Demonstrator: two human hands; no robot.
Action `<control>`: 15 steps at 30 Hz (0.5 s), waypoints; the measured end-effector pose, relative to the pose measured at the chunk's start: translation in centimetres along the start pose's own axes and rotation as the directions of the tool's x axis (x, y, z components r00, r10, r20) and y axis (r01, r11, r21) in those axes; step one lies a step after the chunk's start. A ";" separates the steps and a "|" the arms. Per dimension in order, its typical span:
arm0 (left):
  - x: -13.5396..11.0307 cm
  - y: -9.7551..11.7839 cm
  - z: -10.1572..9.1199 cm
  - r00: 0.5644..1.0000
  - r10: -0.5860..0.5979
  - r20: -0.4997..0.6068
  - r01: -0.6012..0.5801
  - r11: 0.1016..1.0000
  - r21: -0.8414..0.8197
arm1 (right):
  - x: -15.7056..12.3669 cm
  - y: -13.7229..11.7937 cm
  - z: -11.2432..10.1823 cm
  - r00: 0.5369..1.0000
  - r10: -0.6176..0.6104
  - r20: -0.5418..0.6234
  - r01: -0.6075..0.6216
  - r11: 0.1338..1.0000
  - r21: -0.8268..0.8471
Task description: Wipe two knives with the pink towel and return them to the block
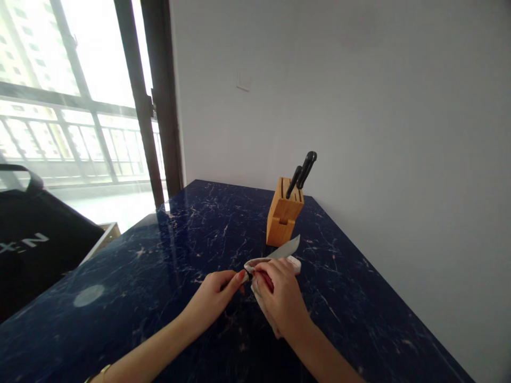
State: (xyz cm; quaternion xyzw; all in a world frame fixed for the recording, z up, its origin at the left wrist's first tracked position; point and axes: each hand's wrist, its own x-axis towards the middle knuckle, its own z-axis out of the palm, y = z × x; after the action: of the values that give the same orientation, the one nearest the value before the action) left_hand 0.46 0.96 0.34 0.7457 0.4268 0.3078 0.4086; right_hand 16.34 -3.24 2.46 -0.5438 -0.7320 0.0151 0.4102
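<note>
My left hand [217, 298] is closed around the dark handle of a knife, low over the dark blue marble table [167, 250]. The knife's steel blade [285, 248] points up and right, towards a wooden knife block [282, 215]. My right hand [281, 300] is closed on a white cloth [293, 261] with red marks, wrapped round the lower part of the blade. The two hands meet at the knife. The block stands upright just behind them and holds two black-handled knives [303, 171].
A grey wall runs along the table's far and right edges. A dark-framed window and door stand at the left. A black bag [35, 244] with white letters sits beyond the table's left edge.
</note>
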 end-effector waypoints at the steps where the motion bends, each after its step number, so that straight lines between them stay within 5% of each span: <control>1: 0.0 -0.1 0.1 1.000 -0.016 0.007 0.016 1.000 -0.006 | 0.0 -0.1 0.0 1.000 -0.005 0.001 0.005 1.000 -0.011; 7: 0.1 -0.1 0.2 1.000 0.001 -0.027 -0.001 1.000 0.012 | -0.1 -0.3 -0.3 0.999 -0.006 0.032 0.008 0.998 -0.057; 15: -1.0 1.0 0.7 0.987 0.159 -0.002 -0.154 0.955 0.256 | 0.0 -0.1 -0.5 1.000 0.004 0.004 -0.005 0.999 0.044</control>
State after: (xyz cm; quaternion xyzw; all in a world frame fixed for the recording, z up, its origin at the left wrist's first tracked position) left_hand 0.96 -0.45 0.75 0.8199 0.4070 0.2903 0.2790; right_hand 16.52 -3.50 2.85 -0.5362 -0.7311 0.0332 0.4206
